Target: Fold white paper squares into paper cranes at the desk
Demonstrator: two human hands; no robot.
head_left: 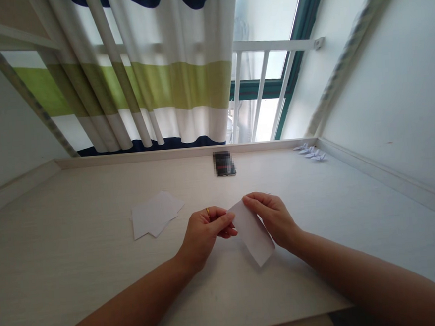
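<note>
White paper (253, 235) — far edge pinched by left hand (206, 233) and right hand (276, 218) — hangs above open tabletop (220, 304).

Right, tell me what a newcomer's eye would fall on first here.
The eye would likely land first on the left hand and right hand at the centre, both holding a white paper near its far end over the pale table. Next is the curtain with its green and navy bands, hanging beyond the table's far edge. A dark, blurred-out object stands out near that edge, around the middle.
</note>
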